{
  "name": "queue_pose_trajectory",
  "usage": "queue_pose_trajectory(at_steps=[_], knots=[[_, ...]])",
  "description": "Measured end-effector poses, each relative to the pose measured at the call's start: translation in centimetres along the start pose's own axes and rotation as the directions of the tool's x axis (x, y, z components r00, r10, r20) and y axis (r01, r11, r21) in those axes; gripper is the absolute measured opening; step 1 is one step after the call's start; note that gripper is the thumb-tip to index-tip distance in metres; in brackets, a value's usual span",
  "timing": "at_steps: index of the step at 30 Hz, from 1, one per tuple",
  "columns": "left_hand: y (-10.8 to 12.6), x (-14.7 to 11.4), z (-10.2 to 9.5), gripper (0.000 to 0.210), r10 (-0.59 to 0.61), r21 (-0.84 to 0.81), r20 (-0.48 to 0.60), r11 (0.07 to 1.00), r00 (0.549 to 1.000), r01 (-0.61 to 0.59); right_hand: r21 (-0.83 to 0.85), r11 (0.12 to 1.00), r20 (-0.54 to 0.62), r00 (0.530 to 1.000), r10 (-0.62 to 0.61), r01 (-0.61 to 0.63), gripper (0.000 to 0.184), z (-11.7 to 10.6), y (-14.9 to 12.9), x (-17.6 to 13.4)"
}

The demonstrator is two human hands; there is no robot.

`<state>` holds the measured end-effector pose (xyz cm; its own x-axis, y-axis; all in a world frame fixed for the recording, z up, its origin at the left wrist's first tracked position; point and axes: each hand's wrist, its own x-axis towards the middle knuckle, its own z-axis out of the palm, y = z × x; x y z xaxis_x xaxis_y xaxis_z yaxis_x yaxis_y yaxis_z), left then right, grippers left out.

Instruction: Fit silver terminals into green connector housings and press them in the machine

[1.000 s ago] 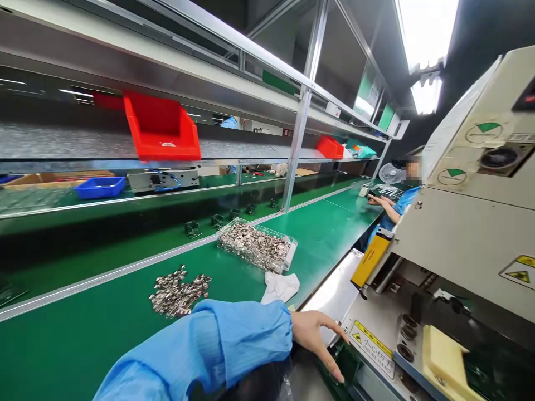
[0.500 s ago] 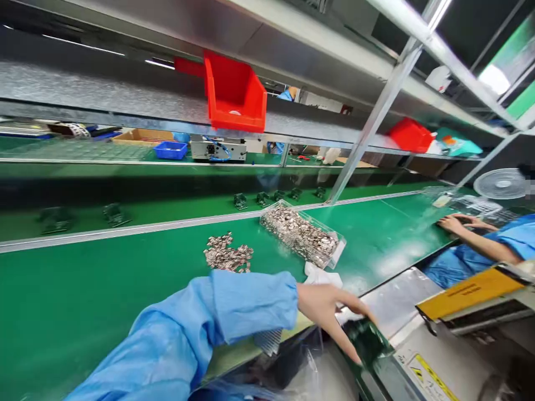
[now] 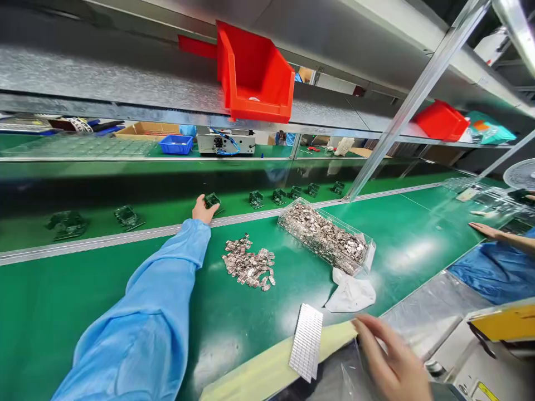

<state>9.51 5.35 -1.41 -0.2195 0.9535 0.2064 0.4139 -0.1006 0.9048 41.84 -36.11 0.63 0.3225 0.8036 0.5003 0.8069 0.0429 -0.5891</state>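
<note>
My left hand (image 3: 204, 211) is closed on a small green circuit board (image 3: 212, 200) at the near edge of the sunken green strip behind the bench rail. Its fingers partly hide the board. Slightly blurred, my right hand (image 3: 395, 359) is at the lower right with fingers stretched out and a gap between them. Its fingertips are by the end of a pale yellow strip (image 3: 251, 370) along the bench edge. A silvery gridded sheet (image 3: 306, 342) lies across that strip. Between the hands is a loose pile of small metal pieces (image 3: 249, 263).
A clear tray (image 3: 371, 257) full of similar metal pieces stands beside a crumpled white cloth (image 3: 351, 292). Several more boards (image 3: 127, 216) line the sunken strip. A red bin (image 3: 261, 78) sits on the overhead shelf. Another person's hand (image 3: 485, 229) rests at the right.
My left hand has swung from the machine at the lower right to the sunken strip, where it holds a board. My right hand has come into view. The view has shifted slightly.
</note>
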Motion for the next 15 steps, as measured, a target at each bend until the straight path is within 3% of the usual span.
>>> queue_pose_trajectory(at_steps=[3,5,7,9,11,13,15], knots=[[-1.3,-0.8,0.8,0.083,0.026,0.001,0.016,1.000,1.000,-0.026,0.073,0.994,0.317,0.942,-0.105,0.086,0.025,6.1,-2.7,5.5],[-2.3,-1.9,-0.5,0.083,0.078,-0.006,-0.001,0.997,0.997,-0.078,0.003,0.994,0.450,0.887,-0.100,0.110,0.024,10.2,-4.1,9.1],[-3.6,-2.7,-3.7,0.079,0.188,0.073,-0.133,0.981,0.973,-0.180,-0.104,0.986,0.534,0.843,-0.056,0.131,0.022,13.8,-4.8,12.0],[-5.3,-2.9,-8.0,0.079,0.340,0.263,-0.339,0.929,0.877,-0.259,-0.177,0.973,0.566,0.824,-0.023,0.148,0.021,16.7,-5.2,14.0],[-7.3,-2.5,-12.4,0.089,0.400,0.413,-0.480,0.888,0.781,-0.202,-0.241,0.957,0.586,0.810,0.011,0.161,0.019,18.8,-5.2,15.4],[-9.1,-1.6,-15.7,0.103,0.312,0.427,-0.538,0.902,0.783,-0.066,-0.304,0.937,0.608,0.792,0.053,0.171,0.019,20.1,-5.2,16.2],[-10.5,-0.4,-17.4,0.112,0.161,0.374,-0.521,0.926,0.838,0.055,-0.349,0.920,0.622,0.778,0.087,0.176,0.017,20.9,-5.1,16.5]])
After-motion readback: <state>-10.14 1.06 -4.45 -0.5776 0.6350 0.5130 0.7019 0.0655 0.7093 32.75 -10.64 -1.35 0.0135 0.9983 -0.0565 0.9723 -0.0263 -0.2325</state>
